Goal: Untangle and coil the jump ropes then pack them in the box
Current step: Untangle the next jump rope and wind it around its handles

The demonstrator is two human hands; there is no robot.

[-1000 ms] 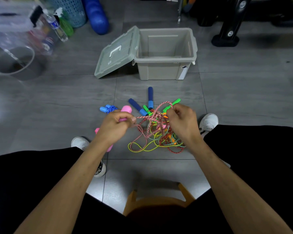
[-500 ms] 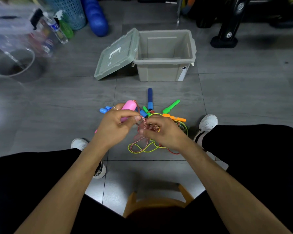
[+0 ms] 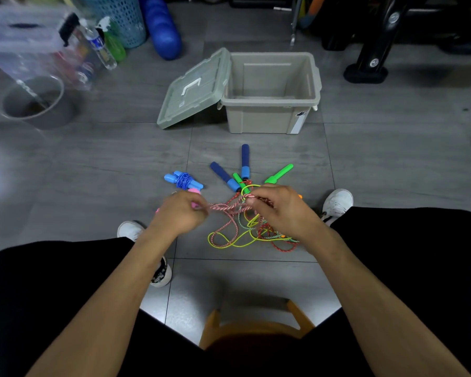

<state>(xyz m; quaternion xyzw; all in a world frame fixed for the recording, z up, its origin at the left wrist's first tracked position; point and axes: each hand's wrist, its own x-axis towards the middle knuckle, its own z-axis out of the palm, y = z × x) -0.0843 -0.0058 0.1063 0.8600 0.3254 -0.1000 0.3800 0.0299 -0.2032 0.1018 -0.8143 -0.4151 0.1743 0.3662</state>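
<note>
Clearly I was in the untangling step, my left hand (image 3: 180, 213) and right hand (image 3: 280, 210) both pinching the pink-and-white twisted rope (image 3: 223, 208), which next needed freeing from the yellow-green plastic cord (image 3: 237, 242).

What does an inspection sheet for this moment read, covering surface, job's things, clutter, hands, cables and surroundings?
Surface: grey tiled floor.
Job's things: tangled ropes in red-white, yellow and green heaped on the floor; blue coiled rope lies apart to their left; dark blue handles and green handle point toward the grey box, which stands open and looks empty, its lid leaning at its left side.
Clutter: bottles and steel bowl far left, blurred.
Hands: left hand and right hand each pinch the red-white rope.
Cables: nothing seen.
Surroundings: blue basket, black equipment base, wooden stool.
</note>
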